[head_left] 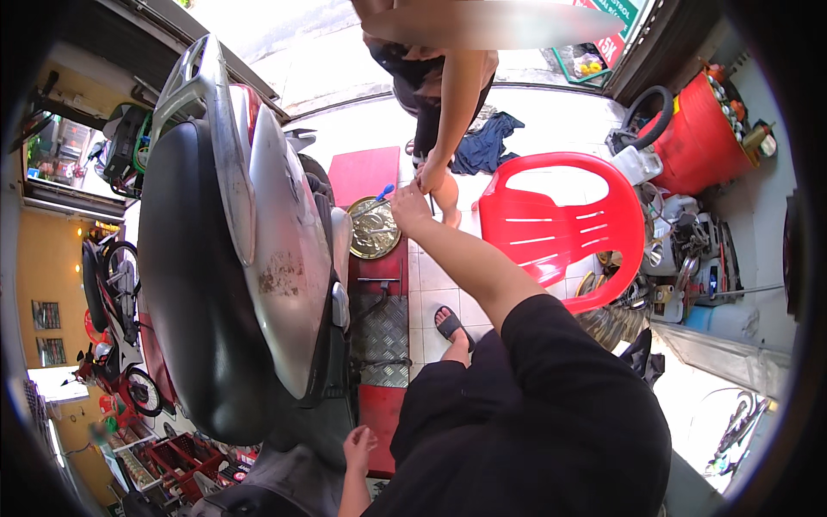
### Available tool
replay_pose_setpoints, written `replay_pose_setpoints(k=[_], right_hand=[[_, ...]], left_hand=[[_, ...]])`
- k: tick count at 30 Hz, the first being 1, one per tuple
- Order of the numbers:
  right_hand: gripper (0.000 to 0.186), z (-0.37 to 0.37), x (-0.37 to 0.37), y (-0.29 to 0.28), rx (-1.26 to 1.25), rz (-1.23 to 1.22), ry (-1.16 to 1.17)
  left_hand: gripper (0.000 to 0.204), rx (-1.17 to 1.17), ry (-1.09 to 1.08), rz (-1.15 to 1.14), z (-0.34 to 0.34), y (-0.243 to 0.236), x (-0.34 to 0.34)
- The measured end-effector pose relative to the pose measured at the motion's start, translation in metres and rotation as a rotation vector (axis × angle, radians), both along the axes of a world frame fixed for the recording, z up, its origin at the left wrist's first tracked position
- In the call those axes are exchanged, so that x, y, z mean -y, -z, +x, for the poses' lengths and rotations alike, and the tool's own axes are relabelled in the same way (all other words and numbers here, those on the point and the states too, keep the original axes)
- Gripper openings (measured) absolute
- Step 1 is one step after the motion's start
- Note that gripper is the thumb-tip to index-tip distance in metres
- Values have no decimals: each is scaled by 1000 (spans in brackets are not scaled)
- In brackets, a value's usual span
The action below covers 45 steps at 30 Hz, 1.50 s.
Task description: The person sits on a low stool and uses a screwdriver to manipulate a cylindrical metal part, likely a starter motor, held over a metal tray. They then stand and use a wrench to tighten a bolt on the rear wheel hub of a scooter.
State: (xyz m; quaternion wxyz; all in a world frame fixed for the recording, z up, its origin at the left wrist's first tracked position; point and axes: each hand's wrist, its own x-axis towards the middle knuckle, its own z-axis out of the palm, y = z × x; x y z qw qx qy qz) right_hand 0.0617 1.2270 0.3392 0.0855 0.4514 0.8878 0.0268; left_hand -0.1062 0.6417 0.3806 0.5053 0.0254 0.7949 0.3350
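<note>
My right hand [411,208] reaches forward with its fingers closed, meeting a co-worker's hand [429,178]. What lies between the two hands is too small and hidden to name. Just left of them is a round metal tray [372,248] holding metal parts, with a blue-handled tool [385,192] at its far edge. My left hand [360,448] hangs low beside the scooter, its fingers loosely curled and apart, with nothing visible in them. The scooter [289,258], with scuffed silver side panels and a black seat [185,276], stands along my left.
A red plastic chair [560,220] stands to the right of the co-worker. Beneath the scooter runs a red lift platform with a metal tread plate [385,336]. A red drum [702,138] and piled parts line the right wall. Dark cloth [489,145] lies on the tiles.
</note>
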Motion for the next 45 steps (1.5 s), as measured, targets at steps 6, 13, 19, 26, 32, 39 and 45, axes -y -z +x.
replay_pose_setpoints(k=[6,13,19,26,32,39,45], right_hand=[[26,32,-42,23,-43,-60,-365],[24,92,18,41,-52,-635,-271],[29,133,45,38,-665,-1631,171],[39,138,-16,40,-780,-2784,975],[70,141,-41,53,-1499,-2325,1239],[41,131,-46,122,-1977,-2391,1349],[21,67,-62,159,-1876,-2584,1448]], left_hand=[[28,8,139,90,18,-36,-126],[45,224,164,13,58,29,-306],[51,357,-261,87,80,75,-432],[39,508,-553,305,68,90,-513],[29,366,-777,252,27,134,-552],[29,331,-620,346,26,164,-603],[24,187,-613,388,3,184,-616]])
